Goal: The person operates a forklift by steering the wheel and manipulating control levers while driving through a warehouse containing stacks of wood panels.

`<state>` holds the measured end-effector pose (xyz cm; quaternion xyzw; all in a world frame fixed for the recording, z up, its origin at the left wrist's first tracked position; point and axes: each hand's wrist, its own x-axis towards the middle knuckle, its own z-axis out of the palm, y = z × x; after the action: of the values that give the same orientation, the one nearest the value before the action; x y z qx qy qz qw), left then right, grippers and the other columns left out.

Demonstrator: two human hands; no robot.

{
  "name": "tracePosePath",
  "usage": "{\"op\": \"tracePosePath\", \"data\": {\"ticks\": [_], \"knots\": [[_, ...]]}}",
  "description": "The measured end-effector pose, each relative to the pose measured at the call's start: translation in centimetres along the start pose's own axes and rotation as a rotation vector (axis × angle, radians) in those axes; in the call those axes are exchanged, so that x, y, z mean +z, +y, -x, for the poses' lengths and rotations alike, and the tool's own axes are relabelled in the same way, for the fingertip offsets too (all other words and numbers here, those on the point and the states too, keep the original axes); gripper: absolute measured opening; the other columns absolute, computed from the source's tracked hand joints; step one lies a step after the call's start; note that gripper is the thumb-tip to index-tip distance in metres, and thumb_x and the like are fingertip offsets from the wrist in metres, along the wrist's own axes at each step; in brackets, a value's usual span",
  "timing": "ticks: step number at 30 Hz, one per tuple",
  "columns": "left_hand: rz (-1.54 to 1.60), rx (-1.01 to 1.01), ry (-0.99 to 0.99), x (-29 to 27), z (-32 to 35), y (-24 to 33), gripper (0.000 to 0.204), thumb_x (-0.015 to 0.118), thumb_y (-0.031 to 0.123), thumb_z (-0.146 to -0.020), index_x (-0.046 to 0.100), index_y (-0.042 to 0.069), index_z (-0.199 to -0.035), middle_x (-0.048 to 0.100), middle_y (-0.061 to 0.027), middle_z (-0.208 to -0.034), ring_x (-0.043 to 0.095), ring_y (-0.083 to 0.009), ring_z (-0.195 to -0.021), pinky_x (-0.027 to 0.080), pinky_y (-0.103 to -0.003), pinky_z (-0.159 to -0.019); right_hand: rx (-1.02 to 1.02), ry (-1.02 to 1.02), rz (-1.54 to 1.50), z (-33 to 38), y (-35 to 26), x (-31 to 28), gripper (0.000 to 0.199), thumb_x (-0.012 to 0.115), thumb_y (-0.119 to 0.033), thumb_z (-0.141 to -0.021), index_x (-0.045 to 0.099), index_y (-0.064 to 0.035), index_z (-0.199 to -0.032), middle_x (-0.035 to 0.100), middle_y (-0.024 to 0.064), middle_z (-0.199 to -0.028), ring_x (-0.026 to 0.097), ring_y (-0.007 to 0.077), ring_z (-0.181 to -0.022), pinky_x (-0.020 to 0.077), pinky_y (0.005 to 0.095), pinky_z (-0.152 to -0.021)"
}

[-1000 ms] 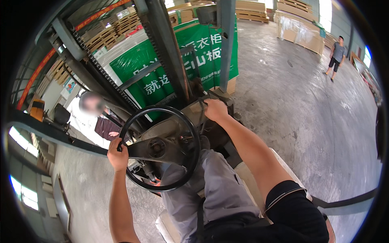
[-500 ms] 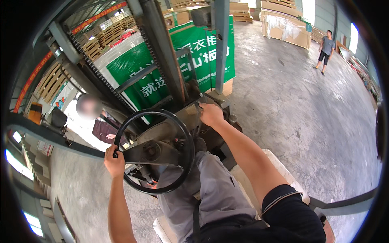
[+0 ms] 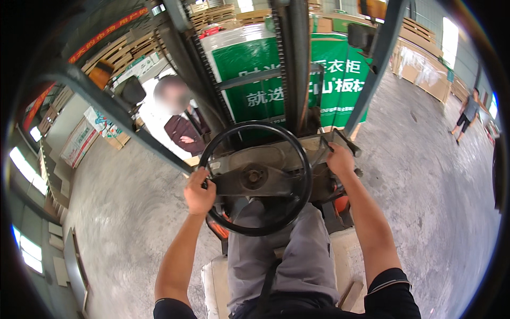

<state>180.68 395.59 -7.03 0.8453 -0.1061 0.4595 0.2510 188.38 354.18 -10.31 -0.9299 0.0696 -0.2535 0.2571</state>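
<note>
Left hand: (image 3: 199,192) fingers curled tight round the left rim of the steering wheel (image 3: 256,178), thumb on top; clamped on it.
Right hand: (image 3: 340,159) off the wheel, resting on a control lever (image 3: 348,144) at the dash's right end; fingers look wrapped on it, but grip partly hidden, so can't tell for sure.
Wheel: black, round, just above the lap, hub approx centred betw. both arms; dash panel (image 3: 276,157) right behind it.
Legs/seat: grey trousers (image 3: 287,250) under the wheel; pale seat cushion (image 3: 215,282) shows either side.
Mast: dark steel uprights w/ chain (image 3: 289,69) straight ahead, close to the dash.
Load: big wrapped stack w/ green panels (image 3: 249,74) just beyond the mast; whether it sits on the forks is hidden.
Bystander: person in dark red top (image 3: 183,133) standing near the front-left pillar, outside the cab.
2nd person: (image 3: 467,111) well apart, far right on the concrete floor (image 3: 425,186).
Background: stacked boards & pallets (image 3: 419,69) along the far side.
Progress (judgement): driver seated, one hand steering, other on a lever, load right at the mast; handling looks under way. Where the load is to be set down isn't shown.
</note>
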Motion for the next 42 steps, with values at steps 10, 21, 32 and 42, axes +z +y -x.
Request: {"op": "tracePosePath", "data": {"ticks": [10, 21, 32, 42], "knots": [[0.442, 0.161, -0.262, 2.7, 3.6, 0.6, 0.017, 0.061, -0.002, -0.061, 0.066, 0.003, -0.077, 0.067, -0.0097, -0.087, 0.066, -0.0283, -0.094, 0.055, -0.037, -0.078, 0.028, -0.060, 0.094, -4.9, -7.3, 6.5, 0.039, 0.057, -0.016, -0.079, 0.063, -0.0148, -0.117, 0.066, 0.0195, -0.100, 0.061, 0.0378, -0.095, 0.0488, 0.0467, -0.083], [0.449, 0.447, -0.344, 18.7, -11.7, -1.6, 0.027, 0.058, 0.010, -0.067, 0.063, 0.001, -0.092, 0.059, -0.0154, -0.100, 0.052, -0.0359, -0.110, 0.034, -0.047, -0.103, 0.074, -0.039, 0.176, -11.0, -10.0, 14.3, 0.037, 0.057, -0.015, -0.082, 0.063, -0.0135, -0.118, 0.066, 0.0199, -0.101, 0.062, 0.0361, -0.095, 0.0492, 0.0451, -0.080], [0.024, 0.010, -0.347, 22.6, -30.0, -14.0, 0.027, 0.058, 0.017, -0.070, 0.070, 0.007, -0.093, 0.065, -0.0138, -0.097, 0.061, -0.0298, -0.095, 0.044, -0.042, -0.085, 0.140, -0.092, 0.249, -15.2, -16.1, 15.9, 0.036, 0.055, -0.022, -0.084, 0.061, -0.0199, -0.120, 0.066, 0.0199, -0.095, 0.063, 0.0382, -0.090, 0.0500, 0.0470, -0.081], [0.027, -0.200, -0.348, 22.9, -33.6, -27.4, 0.030, 0.059, 0.017, -0.074, 0.069, 0.006, -0.100, 0.065, -0.0125, -0.109, 0.061, -0.0304, -0.101, 0.047, -0.038, -0.090, 0.227, -0.121, 0.275, -19.2, -20.2, 19.1, 0.036, 0.056, -0.021, -0.084, 0.062, -0.0194, -0.119, 0.067, 0.0191, -0.098, 0.063, 0.0367, -0.093, 0.0491, 0.0458, -0.083]]}}
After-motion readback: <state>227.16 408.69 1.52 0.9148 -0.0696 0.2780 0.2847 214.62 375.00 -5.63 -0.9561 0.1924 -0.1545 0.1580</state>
